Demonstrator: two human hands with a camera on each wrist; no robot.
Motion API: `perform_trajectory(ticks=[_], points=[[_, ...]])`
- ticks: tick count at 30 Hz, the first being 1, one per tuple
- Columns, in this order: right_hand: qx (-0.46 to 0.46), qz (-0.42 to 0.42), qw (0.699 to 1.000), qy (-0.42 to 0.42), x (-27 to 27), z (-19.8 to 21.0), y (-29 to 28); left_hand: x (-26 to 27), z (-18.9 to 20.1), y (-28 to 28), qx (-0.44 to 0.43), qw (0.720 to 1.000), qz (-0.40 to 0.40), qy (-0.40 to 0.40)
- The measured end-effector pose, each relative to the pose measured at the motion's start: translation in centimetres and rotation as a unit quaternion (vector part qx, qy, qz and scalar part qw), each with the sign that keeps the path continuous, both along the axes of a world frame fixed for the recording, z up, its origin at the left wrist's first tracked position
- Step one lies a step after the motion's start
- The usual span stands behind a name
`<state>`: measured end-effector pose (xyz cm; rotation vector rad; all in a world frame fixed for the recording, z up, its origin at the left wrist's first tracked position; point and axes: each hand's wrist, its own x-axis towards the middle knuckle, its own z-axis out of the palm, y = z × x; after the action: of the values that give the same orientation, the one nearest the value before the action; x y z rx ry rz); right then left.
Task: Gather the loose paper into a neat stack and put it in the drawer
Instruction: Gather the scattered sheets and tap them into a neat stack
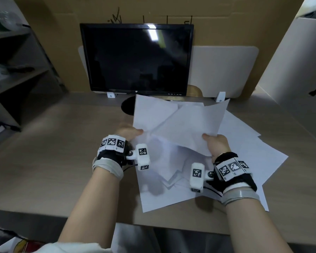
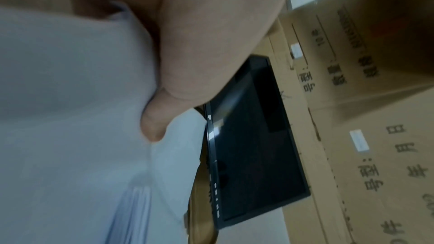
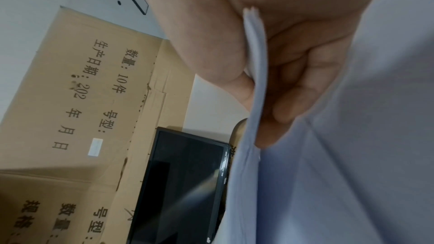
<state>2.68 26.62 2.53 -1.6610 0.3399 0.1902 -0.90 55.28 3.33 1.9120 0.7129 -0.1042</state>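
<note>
Several white paper sheets (image 1: 173,121) are held up above the desk, fanned out and uneven. My left hand (image 1: 130,133) pinches their lower left edge, thumb on top. My right hand (image 1: 216,143) grips the lower right edge, thumb over the sheets. In the left wrist view the thumb (image 2: 199,58) presses on the paper (image 2: 70,99). In the right wrist view the sheet edges (image 3: 256,62) run between thumb and curled fingers (image 3: 303,84). More loose sheets (image 1: 244,154) lie spread on the desk under and right of my hands. No drawer is in view.
A black monitor (image 1: 137,59) stands at the back of the desk (image 1: 53,143), its base just behind the held sheets. Cardboard (image 1: 226,33) lines the wall behind. Grey shelves (image 1: 16,73) stand at the left. A white panel (image 1: 290,61) rises at the right.
</note>
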Motion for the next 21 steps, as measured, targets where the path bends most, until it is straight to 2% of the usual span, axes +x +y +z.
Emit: perform_trajectory(ticks=[2, 3, 5, 8, 10, 12, 14, 18, 21], points=[[0.001, -0.009, 1.0, -0.013, -0.4, 0.6, 0.3, -1.4, -0.2, 1.0, -0.048, 0.992, 0.092, -0.069], [0.004, -0.001, 1.0, -0.015, -0.7, 0.9, 0.6, -2.1, -0.3, 1.4, -0.065, 0.989, 0.109, -0.079], [0.0, 0.026, 1.0, -0.014, -1.5, 1.2, 1.6, -3.6, -0.7, 1.5, -0.085, 0.992, 0.084, -0.035], [-0.038, 0.093, 0.995, -0.003, -2.7, 1.2, 3.3, -5.4, -1.6, 2.1, -0.057, 0.996, 0.036, 0.061], [-0.053, 0.127, 0.991, 0.0, -3.3, 0.8, 4.6, -6.2, -2.3, 2.8, -0.043, 0.997, 0.048, 0.038], [-0.055, 0.141, 0.988, -0.003, -4.0, 0.6, 5.7, -6.9, -2.7, 3.0, -0.114, 0.991, 0.073, 0.001], [-0.038, 0.155, 0.987, 0.0, -4.2, 0.3, 6.6, -7.4, -2.6, 2.7, -0.175, 0.982, 0.066, -0.002], [-0.006, 0.206, 0.979, -0.004, -4.7, 0.5, 7.4, -7.7, -1.8, 1.7, -0.143, 0.987, -0.021, 0.073], [-0.022, 0.197, 0.98, 0.002, -4.8, 0.4, 6.8, -7.6, -2.1, 1.7, -0.14, 0.988, -0.01, 0.062]])
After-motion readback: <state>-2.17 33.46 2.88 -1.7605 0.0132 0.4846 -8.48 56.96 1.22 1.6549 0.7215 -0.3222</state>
